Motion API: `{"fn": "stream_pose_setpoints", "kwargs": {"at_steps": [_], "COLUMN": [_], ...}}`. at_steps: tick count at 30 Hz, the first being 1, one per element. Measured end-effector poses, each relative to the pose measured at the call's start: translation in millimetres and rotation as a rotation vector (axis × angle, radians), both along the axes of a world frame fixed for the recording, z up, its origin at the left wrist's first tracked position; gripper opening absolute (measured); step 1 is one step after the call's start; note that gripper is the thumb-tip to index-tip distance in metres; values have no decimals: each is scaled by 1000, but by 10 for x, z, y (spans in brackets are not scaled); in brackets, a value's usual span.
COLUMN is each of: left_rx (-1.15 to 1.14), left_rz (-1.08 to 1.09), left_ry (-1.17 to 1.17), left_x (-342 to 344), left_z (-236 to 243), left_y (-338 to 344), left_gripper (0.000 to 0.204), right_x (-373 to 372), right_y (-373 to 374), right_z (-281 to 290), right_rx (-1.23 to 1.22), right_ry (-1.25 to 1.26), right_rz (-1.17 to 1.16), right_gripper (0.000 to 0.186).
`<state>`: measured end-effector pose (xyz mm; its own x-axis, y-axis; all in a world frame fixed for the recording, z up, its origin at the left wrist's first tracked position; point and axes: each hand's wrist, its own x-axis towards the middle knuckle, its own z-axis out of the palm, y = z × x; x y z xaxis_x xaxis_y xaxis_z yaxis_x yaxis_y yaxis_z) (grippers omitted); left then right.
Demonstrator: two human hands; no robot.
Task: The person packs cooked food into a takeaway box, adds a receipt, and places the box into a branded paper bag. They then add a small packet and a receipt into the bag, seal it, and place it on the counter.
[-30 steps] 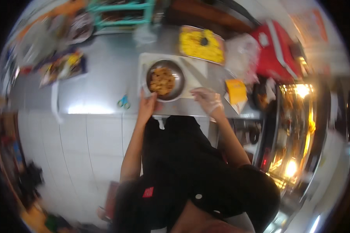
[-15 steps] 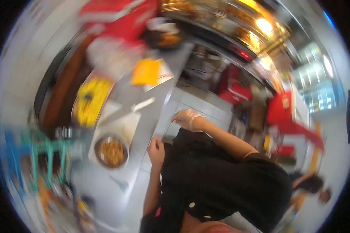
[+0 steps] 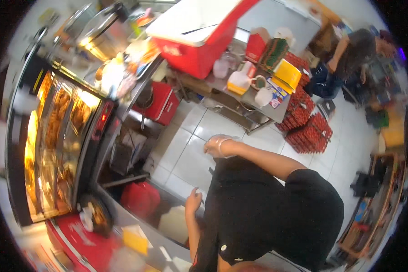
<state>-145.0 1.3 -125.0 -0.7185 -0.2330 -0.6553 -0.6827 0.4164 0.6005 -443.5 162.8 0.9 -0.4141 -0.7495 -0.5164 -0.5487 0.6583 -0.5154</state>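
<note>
My right hand (image 3: 214, 147), in a clear plastic glove, hangs over the tiled floor with its fingers loosely bent and apart, nothing visible in them. Lower and to the left, my left hand (image 3: 193, 199) is beside my dark clothing, fingers curled; what they hold, if anything, is too small to make out. Neither hand visibly touches the steel counter (image 3: 118, 213) at the lower left, where a yellow packet (image 3: 135, 238) lies near a white-handled utensil (image 3: 167, 253).
A lit glass food warmer (image 3: 59, 145) stands at left, a red bag (image 3: 68, 240) below it. A red cool box (image 3: 186, 54) sits on a far steel table (image 3: 269, 111) with cartons and tubs. Red stacked crates (image 3: 308, 133) stand on the floor. Another person (image 3: 358, 50) is at upper right.
The view has swung round to the right. The bowl of fried pieces and yellow-filled tray have left view; the far table, crates and other person now show. Both my hands are away from the bowl.
</note>
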Motion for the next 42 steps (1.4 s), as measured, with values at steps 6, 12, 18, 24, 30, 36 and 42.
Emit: {"fn": "stream_pose_setpoints", "kwargs": {"at_steps": [6,12,18,24,30,36,42], "left_rx": [-134,-317,-469,-423,-456,-429,-398], "left_rz": [-633,-983,-1198,-1610,-1559,-1360,-1289], "left_ry": [-19,668,1332,1098,1125,1390,1376], "left_x": [-1679,-3703,-5311,-6025,-6088,-6035,-5683], "left_z": [34,512,308,78,191,312,914], "left_y": [-28,458,790,1025,1075,1020,1091], "left_gripper": [34,32,28,10,12,16,17], "right_x": [-667,-443,141,405,292,7,-627], "right_y": [1024,1691,1650,1264,1132,1445,1859], "right_z": [-60,174,-1,78,265,26,3], "right_rx": [-144,12,179,41,89,-82,-162], "right_ry": [108,14,-30,-15,-130,73,-21], "right_rz": [-457,-846,-1233,-1325,-1512,-1368,-1155], "right_gripper": [28,33,35,33,33,27,27]}}
